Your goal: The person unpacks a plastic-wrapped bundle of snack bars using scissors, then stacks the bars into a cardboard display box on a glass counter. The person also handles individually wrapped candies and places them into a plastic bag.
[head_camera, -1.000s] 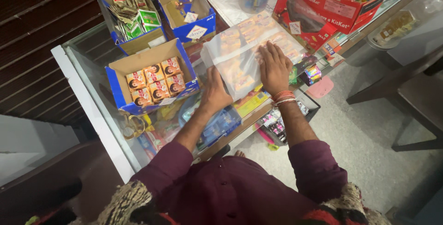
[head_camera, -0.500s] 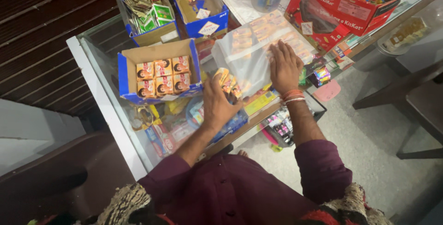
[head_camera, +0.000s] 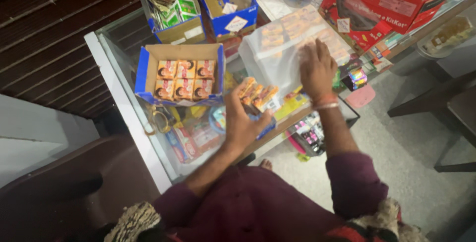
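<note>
Left hand (head_camera: 243,123) now pinches a few orange packets (head_camera: 257,95), lifted from the clear bag (head_camera: 277,53) near the glass counter's (head_camera: 119,63) front edge; right hand (head_camera: 316,68) lies spread on the bag.

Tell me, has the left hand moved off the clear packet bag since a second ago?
Yes. The left hand has pulled back off the clear bag, holding orange packets, toward the blue carton.

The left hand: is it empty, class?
No: the left hand holds a few small orange packets above the glass counter, beside the blue carton.
</note>
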